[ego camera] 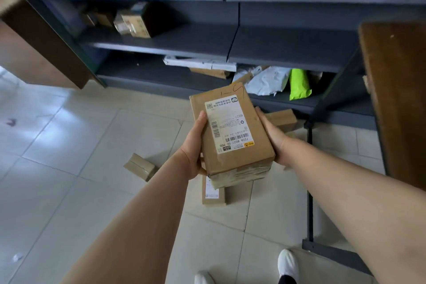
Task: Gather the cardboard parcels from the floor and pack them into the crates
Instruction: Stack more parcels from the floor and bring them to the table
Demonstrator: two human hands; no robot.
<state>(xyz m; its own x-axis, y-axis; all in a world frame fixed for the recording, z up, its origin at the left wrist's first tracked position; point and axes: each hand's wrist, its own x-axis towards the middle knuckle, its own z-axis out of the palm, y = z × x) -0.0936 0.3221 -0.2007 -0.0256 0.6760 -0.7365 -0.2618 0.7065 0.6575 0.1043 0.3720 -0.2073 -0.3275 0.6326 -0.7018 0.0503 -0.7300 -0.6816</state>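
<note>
As L hand (196,145), R hand (274,136) grip parcel (230,127), long axis pts away

A parcel (231,131) sits mid-view, held between the left hand (196,145) at its 9 o'clock side and the right hand (272,136) at its 3 o'clock side; on the floor (69,145), a small box (141,166) lies at 8 o'clock from it, a flat box (213,193) lies partly hidden below it at 6 o'clock, and a third box (282,119) lies just behind the right hand at 2 o'clock; the shelving (184,44) stands behind all at 12 o'clock; bags (267,80) lie on its bottom shelf at 1 o'clock, cartons (136,22) on a higher shelf at 11 o'clock; shoes (288,265) stand at 6 o'clock, nearest the camera.
</note>
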